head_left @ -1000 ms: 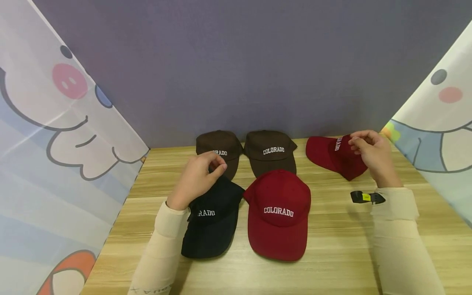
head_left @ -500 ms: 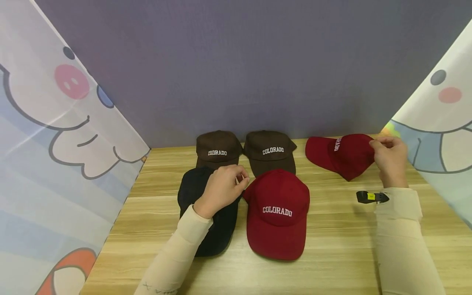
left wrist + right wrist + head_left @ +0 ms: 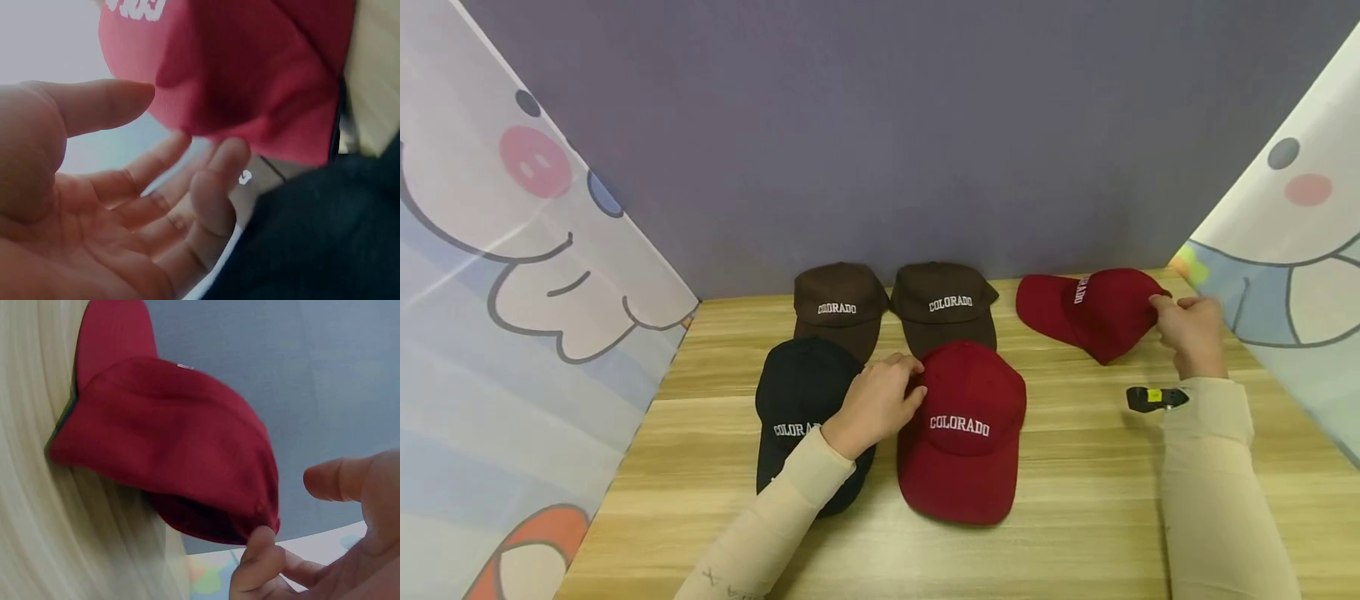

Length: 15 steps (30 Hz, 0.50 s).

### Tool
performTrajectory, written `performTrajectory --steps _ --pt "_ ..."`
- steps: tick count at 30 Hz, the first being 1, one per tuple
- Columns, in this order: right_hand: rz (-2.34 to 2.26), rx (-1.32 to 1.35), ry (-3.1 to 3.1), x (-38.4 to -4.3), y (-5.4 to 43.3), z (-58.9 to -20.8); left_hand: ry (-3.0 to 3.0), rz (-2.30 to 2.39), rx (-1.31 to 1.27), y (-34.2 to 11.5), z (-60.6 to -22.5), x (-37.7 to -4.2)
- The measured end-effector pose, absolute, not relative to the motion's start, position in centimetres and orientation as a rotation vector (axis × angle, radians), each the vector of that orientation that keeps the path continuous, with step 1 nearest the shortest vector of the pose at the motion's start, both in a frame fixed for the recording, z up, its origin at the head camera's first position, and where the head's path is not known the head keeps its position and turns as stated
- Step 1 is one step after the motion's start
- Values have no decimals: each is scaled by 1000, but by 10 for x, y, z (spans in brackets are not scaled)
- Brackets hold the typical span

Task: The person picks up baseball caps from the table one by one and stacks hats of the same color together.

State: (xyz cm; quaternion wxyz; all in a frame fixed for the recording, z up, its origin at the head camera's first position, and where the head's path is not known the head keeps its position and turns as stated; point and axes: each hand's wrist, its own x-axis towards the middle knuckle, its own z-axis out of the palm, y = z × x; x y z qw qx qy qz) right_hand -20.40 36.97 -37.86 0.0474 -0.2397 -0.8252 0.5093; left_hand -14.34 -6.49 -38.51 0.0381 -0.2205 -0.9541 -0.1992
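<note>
Touching the back edge of the far red cap (image 3: 1112, 312), the right hand (image 3: 1191, 329) has loosely bent fingers; its thumb stands apart from the fabric in the right wrist view, so no pinch has formed. That cap sits at the back right of the bench (image 3: 1090, 475), its brim pointing left and its lettering turned sideways. A second ago this hand was over the crown; it has since slid round to the rear, which I judge a better place for taking hold.

The near red cap (image 3: 970, 383) lies in the front row, brim toward the person. The left hand (image 3: 880, 400) has crossed from above the black cap (image 3: 805, 383) to this cap's left side. Its fingers are relaxed and hold nothing; I cannot tell whether they brush the crown. Both hands now attend to red caps, so the work seems to be at the point of grasping, with neither cap displaced.

Behind the front row sit the left brown cap (image 3: 840, 287) and the right brown cap (image 3: 943, 283), before a grey partition (image 3: 910, 150).
</note>
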Motion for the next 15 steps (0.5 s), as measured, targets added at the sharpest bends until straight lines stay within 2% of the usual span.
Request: performTrajectory --steps 6,15 --pt "1575 -738 -2609 -205 370 -382 -2988 -683 -698 -61 -391 -140" --pt "1961 -743 -2328 -205 374 -386 -3071 -836 -746 -63 -390 -141"
